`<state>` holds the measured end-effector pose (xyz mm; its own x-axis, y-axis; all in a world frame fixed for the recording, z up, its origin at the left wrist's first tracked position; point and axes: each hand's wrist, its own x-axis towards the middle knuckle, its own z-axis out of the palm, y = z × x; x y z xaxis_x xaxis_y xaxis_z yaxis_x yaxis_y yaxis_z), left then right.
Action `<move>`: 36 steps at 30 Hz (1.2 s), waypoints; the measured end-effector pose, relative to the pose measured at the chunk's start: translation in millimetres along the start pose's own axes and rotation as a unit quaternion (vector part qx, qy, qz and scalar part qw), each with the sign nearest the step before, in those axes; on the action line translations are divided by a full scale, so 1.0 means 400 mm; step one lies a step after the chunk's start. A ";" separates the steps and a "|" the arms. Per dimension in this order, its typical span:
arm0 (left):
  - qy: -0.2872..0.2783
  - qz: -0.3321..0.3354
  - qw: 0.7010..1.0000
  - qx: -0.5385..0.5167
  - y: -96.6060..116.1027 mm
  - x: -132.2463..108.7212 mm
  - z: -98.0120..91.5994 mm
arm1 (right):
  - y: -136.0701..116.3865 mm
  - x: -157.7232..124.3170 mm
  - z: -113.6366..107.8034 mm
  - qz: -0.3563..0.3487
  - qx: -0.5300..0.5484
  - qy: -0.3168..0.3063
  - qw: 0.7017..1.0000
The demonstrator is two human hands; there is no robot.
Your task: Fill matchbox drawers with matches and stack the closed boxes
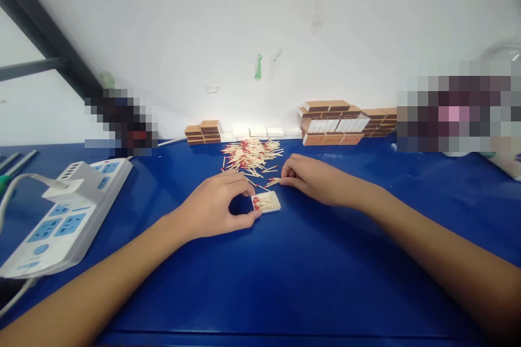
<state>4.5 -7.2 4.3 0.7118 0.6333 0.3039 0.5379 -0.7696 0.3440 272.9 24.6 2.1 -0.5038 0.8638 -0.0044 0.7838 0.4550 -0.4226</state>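
On the blue table, a small white matchbox tray (277,207) holds several matches with their red heads toward the left. My left hand (220,200) grips its left end between thumb and fingers. Just right of and beyond the tray, my right hand (300,176) is closed in a pinch on a few matches (273,181), their red heads pointing left. A heap of loose red-headed matches (249,153) lies beyond both hands, with some strays at its near side.
Stacked matchboxes (331,124) stand by the wall at right, and a smaller stack (203,133) at left. White trays (258,132) line the wall between them. A white power strip (87,227) with a plugged-in cable lies left, near my left forearm.
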 end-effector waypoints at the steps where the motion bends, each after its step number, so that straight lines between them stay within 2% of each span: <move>1: -0.001 -0.001 1.000 0.001 0.000 0.001 0.000 | 0.004 -0.001 -0.002 0.000 0.009 -0.005 1.000; 8: 0.000 0.004 1.000 0.005 0.000 0.002 -0.002 | 0.016 -0.010 -0.009 -0.002 0.001 -0.018 1.000; 18: 0.002 0.005 1.000 0.009 0.000 0.002 -0.002 | -0.009 -0.015 0.000 -0.006 -0.116 0.001 0.993; 31: -0.002 0.000 1.000 0.012 0.000 0.001 -0.005 | 0.004 -0.010 0.012 -0.031 -0.128 0.024 0.991; 36: -0.001 0.000 1.000 0.008 0.001 0.002 -0.005 | 0.001 -0.011 0.018 -0.026 -0.155 0.011 0.987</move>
<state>4.5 -6.8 6.5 0.7119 0.6338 0.3023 0.5453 -0.7702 0.3308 272.9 19.4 -4.5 -0.5412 0.8403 0.0316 0.8322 0.5406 -0.1232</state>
